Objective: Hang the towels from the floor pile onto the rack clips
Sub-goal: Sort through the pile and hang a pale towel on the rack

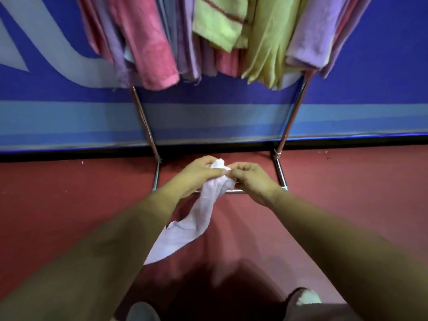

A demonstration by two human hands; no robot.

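A pale lilac towel [192,225] hangs down from both my hands in front of the rack. My left hand [196,176] pinches its bunched top edge from the left. My right hand [252,181] pinches the same edge from the right, close beside the left. The towel's lower end trails toward my left forearm. Above, the metal rack [290,119] carries several hung towels: a pink one [150,47], green ones [220,22], a yellow-green one [268,47] and a lilac one [315,35]. The clips and the floor pile are out of view.
The rack's base bar [234,191] lies on the red floor [58,205] just beyond my hands. A blue wall [46,117] with pale stripes stands behind the rack. My shoe [305,297] shows at the bottom right.
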